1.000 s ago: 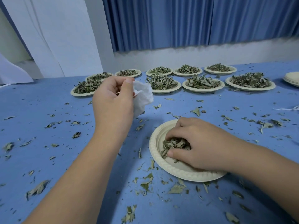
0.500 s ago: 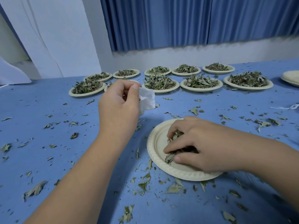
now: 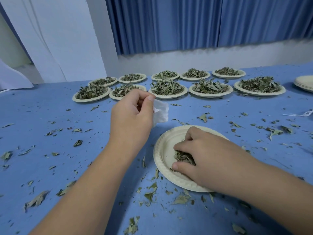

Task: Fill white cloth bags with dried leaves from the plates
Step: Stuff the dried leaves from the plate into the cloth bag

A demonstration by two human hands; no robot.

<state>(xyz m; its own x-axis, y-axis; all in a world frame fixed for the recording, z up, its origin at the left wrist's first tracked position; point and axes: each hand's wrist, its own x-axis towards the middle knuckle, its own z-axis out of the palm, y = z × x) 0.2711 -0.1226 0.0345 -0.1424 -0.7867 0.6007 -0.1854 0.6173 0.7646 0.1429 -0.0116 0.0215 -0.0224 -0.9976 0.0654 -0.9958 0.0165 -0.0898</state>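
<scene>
Bag (image 3: 161, 113) half hidden, left hand (image 3: 131, 118) pinching

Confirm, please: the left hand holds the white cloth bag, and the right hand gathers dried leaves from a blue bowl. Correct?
Not quite. The head view shows the right hand gathering dried leaves from a cream plate, not a blue bowl. The left hand does hold the white cloth bag.

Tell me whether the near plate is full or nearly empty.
Nearly empty: the near plate is mostly bare; the right hand grips its one small leaf clump.
</scene>
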